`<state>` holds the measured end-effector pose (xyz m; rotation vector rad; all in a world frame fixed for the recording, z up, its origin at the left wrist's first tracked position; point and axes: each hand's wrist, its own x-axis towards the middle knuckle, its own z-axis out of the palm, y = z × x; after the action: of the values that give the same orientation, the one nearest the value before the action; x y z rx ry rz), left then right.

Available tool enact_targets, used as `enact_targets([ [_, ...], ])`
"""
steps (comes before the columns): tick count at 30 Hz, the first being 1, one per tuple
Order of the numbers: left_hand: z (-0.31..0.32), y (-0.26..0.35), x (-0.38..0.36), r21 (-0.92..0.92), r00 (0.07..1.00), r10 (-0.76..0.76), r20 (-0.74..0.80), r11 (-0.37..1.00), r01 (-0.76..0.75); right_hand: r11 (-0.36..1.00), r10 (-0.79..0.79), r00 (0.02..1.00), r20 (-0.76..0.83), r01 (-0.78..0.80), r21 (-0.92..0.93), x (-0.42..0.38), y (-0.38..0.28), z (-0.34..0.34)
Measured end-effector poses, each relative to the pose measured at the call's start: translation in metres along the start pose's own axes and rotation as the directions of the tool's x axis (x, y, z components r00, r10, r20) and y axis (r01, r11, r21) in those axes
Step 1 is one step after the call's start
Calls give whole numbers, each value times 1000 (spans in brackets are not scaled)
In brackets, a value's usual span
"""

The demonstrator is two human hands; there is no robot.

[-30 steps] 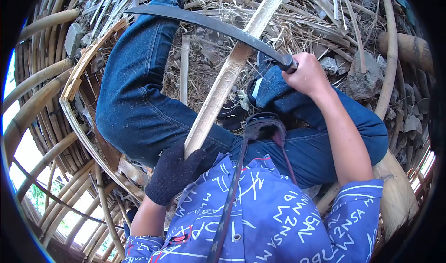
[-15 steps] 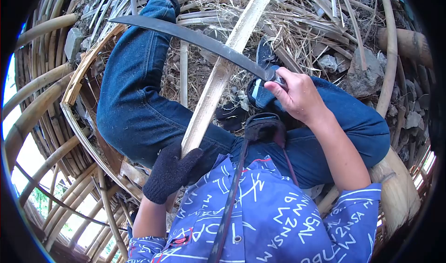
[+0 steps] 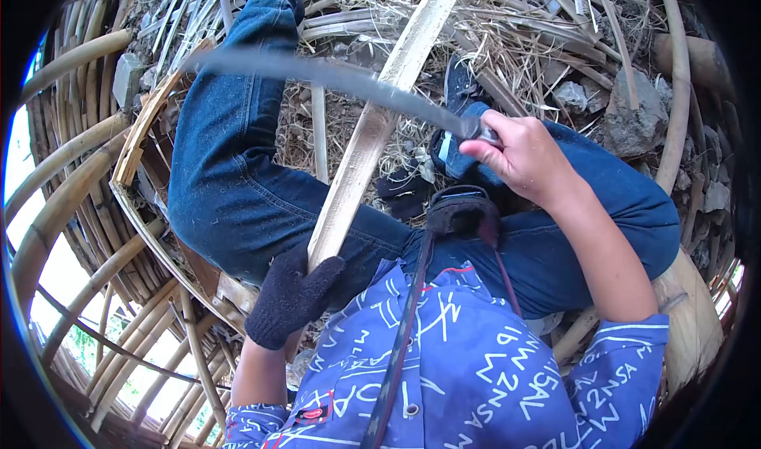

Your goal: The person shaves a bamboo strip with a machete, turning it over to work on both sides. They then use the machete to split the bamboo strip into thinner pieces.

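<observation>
My left hand (image 3: 292,298), in a black knit glove, is closed around the lower end of a split bamboo strip (image 3: 354,164). The pale strip slants up and away from me, past my thigh to the top of the view. My bare right hand (image 3: 519,154) grips the handle of a long curved machete (image 3: 317,72). Its blade points left and crosses over the strip, blurred by motion. Both jeans-clad legs (image 3: 214,179) are bent to either side of the strip. A dark pouch on a strap (image 3: 462,211) lies at my lap.
Bamboo shavings and thin slivers (image 3: 372,21) litter the ground ahead. Rough stones (image 3: 634,116) lie at the right beside a curved bamboo pole (image 3: 674,76). Stacked bamboo poles (image 3: 71,179) line the left side, with a splintered piece (image 3: 147,128) near my knee.
The machete blade has become blurred, and my right hand has shifted slightly right and down in view. My left hand keeps its hold on the strip.
</observation>
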<state>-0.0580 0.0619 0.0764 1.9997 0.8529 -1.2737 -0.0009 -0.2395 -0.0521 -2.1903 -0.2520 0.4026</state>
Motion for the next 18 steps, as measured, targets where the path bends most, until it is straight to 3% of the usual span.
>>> enact_targets([
  [2,4,-11,4,53,975,213,-70,976,-210,996,-45,999,6,46,-75,6,12,1],
  [3,5,-5,2,60,976,209,-67,977,-206,994,-39,999,11,40,-99,12,21,-1],
  [5,6,15,-2,14,996,46,-73,999,-45,993,-26,1000,3,26,-118,19,24,-2],
  [11,7,2,4,66,981,180,-74,982,-175,989,-37,997,-67,27,-147,22,40,8],
  [18,4,-5,3,85,982,170,-82,983,-163,975,-63,991,-121,35,-221,23,54,7],
])
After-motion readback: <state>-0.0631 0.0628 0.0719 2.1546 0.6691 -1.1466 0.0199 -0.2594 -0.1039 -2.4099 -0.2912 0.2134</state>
